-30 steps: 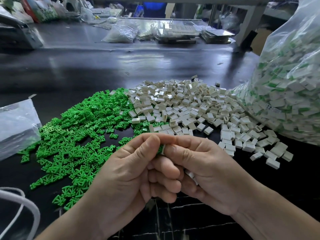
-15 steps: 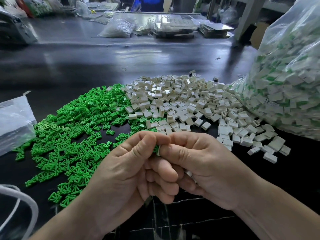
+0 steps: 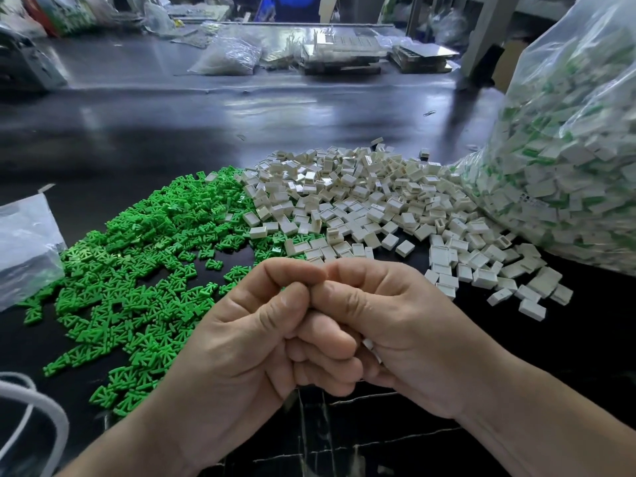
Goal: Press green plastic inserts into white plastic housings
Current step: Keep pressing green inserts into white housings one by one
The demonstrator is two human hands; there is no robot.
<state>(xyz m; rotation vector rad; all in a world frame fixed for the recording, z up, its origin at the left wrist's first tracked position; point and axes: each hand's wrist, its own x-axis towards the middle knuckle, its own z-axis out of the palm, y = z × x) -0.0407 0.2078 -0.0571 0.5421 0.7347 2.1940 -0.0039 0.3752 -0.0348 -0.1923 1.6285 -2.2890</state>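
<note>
I see both forearms coming in from the bottom edge, meeting low in the middle over the glossy black worktable [image 3: 206, 132]. The left hand [image 3: 247, 339] is curled into a loose fist, its thumb laid along the top. The right hand [image 3: 406, 332] is curled the same way, and the two thumb tips and forefinger knuckles press against each other. Whatever sits between those tips is hidden, so I cannot tell what the left hand is pinching, if anything. In the right hand's palm, slivers of small white plastic pieces [image 3: 370, 345] show, gripped under its curled fingers; I make out two edges.

The heap of small green plastic inserts [image 3: 137, 270] lies on the table just beyond and left of the left hand, apart from it. The heap of small white box-shaped plastic housings [image 3: 361, 201] lies just beyond both hands and spreads right, its left edge touching the green heap.

By count: two hands, one green heap, one white heap, each far too many pieces to number. One big clear plastic bag of white-and-green pieces [image 3: 568, 149] stands at the right against the white heap, and one flatter clear plastic bag [image 3: 24, 242] lies at the left edge.
</note>
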